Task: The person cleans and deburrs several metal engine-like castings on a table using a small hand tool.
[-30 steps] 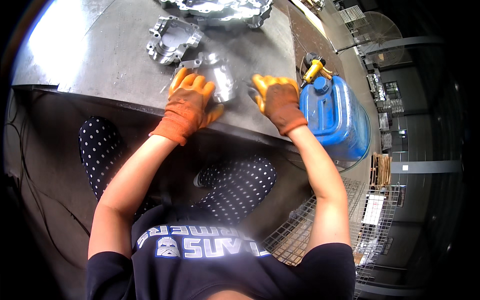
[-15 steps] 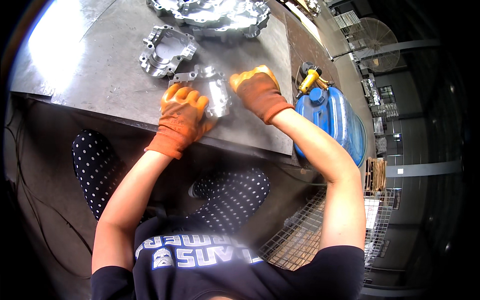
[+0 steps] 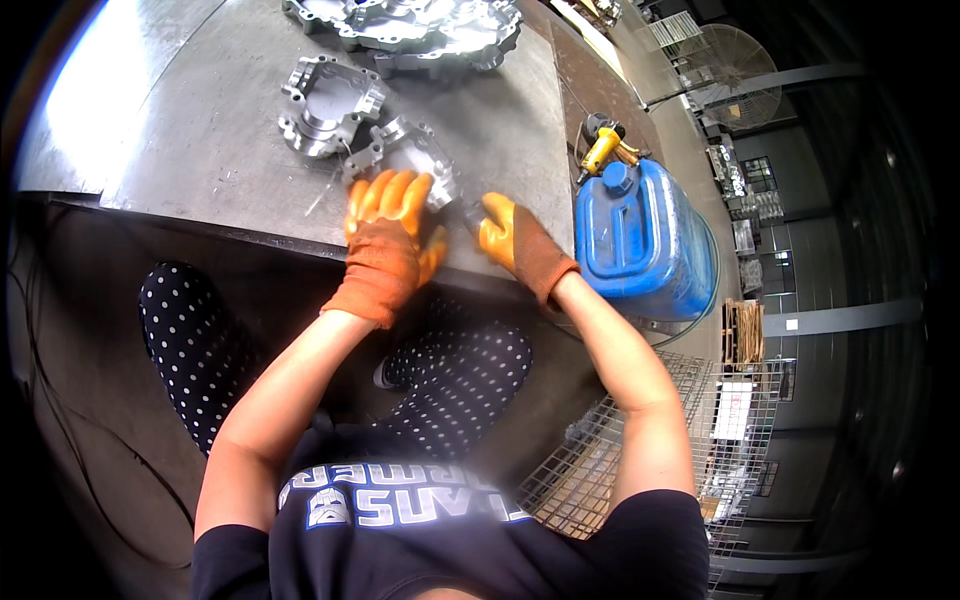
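A silvery machined metal casting (image 3: 418,152), blurred, sits near the table's front edge. Over its near side are the fingers of my left hand (image 3: 385,235), in an orange glove; they grip that side, the thumb standing apart. Just right of it my right hand (image 3: 515,240), gloved alike, is closed with its fingers curled. A small dark thing shows by its fingertips, too blurred to name. Another metal casting (image 3: 328,105), with a rounded hollow, lies beyond on the left, close to the first.
More castings (image 3: 430,35) are grouped at the far side of the metal table (image 3: 210,150). Right of the table stand a blue jerrycan (image 3: 650,250) and a yellow power tool (image 3: 600,150). A wire mesh cage (image 3: 570,480) is at lower right, a large fan (image 3: 740,75) farther off.
The casting under my left hand has turned, and that hand has shifted right with its fingers straighter. My right hand has come down toward the table's front edge.
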A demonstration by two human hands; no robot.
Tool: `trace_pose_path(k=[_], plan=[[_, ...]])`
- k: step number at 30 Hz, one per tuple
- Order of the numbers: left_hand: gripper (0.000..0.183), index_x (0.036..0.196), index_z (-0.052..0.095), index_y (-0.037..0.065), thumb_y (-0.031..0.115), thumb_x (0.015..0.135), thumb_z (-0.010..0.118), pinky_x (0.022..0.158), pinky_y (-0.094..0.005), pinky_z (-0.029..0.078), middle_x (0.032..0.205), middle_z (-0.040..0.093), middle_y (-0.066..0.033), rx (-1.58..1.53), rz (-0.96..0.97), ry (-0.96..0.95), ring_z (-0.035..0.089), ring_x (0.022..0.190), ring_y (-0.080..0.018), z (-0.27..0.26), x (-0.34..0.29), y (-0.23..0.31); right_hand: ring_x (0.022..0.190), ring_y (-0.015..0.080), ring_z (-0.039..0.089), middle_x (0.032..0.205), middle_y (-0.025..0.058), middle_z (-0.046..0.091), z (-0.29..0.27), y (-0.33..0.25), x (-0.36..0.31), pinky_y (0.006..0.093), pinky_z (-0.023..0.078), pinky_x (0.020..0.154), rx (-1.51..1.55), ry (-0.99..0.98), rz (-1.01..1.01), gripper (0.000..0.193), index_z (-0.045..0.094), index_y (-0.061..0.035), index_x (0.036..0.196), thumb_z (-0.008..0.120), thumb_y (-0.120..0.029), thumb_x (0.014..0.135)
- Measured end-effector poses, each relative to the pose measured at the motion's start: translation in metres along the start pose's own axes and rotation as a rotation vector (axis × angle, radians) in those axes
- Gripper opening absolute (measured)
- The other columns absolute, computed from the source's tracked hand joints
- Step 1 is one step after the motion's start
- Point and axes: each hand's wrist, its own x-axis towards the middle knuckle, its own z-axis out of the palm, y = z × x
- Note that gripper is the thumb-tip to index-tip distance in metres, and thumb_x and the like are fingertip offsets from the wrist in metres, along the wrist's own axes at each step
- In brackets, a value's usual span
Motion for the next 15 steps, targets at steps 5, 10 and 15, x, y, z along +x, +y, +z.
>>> trace_pose_path(k=[5,10,15], plan=[[0.077,0.139,0.054,0.003,0.035,0.074,0.081,0.117,-0.0473,0.034,0.139,0.056,-0.0176,0.009,0.235,-0.187,0.05,0.134,-0.0357,-0.036,0.019,0.004,0.086,0.0403,0.069,0.098,0.0233,0.071,0.03,0.035,0.024,0.0422,0.053,0.075,0.054,0.237,-0.135,0.029,0.061,-0.0019,0.117,0.058,-0.017,0.092],[0.062,0.111,0.066,-0.001,0.049,0.075,0.075,0.118,-0.0462,0.03,0.11,0.066,-0.0158,0.362,0.31,-0.582,0.056,0.119,-0.0331,-0.01,0.063,-0.033,0.1,0.0423,0.067,0.109,0.0196,0.071,0.042,0.043,0.051,0.0436,0.053,0.088,0.144,0.403,-0.137,0.032,0.06,-0.0057,0.12,0.062,-0.021,0.092],[0.042,0.088,0.07,0.0,0.04,0.075,0.075,0.107,-0.0442,0.036,0.092,0.066,-0.0167,0.304,0.252,-0.413,0.059,0.104,-0.0334,0.003,0.052,-0.026,0.092,0.03,0.072,0.101,0.0094,0.074,0.01,-0.01,0.033,0.0402,0.054,0.079,-0.661,0.172,0.147,0.03,0.062,-0.0128,0.111,0.067,-0.034,0.091]])
